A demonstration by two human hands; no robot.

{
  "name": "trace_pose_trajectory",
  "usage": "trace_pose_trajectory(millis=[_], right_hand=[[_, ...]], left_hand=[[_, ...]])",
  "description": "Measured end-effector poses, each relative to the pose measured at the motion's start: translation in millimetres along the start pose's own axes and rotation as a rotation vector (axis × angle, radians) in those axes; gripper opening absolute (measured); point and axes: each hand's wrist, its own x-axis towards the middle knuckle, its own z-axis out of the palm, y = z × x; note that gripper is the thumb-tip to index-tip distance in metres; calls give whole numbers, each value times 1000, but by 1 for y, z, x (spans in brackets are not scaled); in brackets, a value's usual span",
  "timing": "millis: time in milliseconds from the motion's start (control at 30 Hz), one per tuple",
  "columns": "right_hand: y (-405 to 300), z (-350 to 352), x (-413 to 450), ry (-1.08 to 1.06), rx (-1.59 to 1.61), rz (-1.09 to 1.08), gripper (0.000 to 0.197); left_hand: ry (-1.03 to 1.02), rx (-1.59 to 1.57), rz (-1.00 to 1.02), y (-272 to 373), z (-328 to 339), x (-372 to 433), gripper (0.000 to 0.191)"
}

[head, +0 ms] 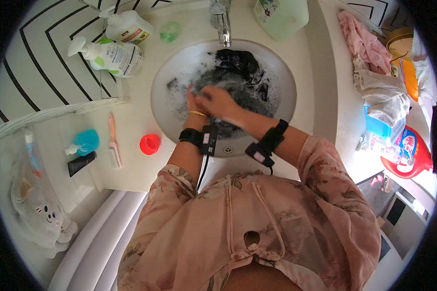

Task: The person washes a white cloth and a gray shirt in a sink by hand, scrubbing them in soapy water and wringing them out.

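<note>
A round white washbasin holds sudsy water with dark fabric soaking in it. My left hand, with a gold bracelet at the wrist, is over the basin's left part. Across it lies my right hand, blurred by motion, and the two touch. A bit of dark material shows between the hands, but whether either grips it cannot be made out. Both wrists wear black straps with small devices. Above the basin's far rim stands a chrome faucet; no stream from it is visible.
Pump bottles stand at the back left, a pale green jug at the back right. A red cup, a pink-handled brush and a blue bottle are on the left. Clothes and a red detergent bottle lie right.
</note>
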Motion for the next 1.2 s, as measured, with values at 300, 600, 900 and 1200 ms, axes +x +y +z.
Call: trace_pose_trajectory(millis=[300,600,900,1200], right_hand=[[-22,5,-6,27,-62,-13,27],[77,-38,47,8,-234,308,37],[70,-19,30,10,-219,278,35],[-8,-9,7,144,-266,-41,23]], left_hand=[[-368,54,-9,1,-35,40,38],[-199,388,20,-22,6,8,51],[-204,85,79,6,-27,37,53],[-739,119,-21,-10,-10,17,44]])
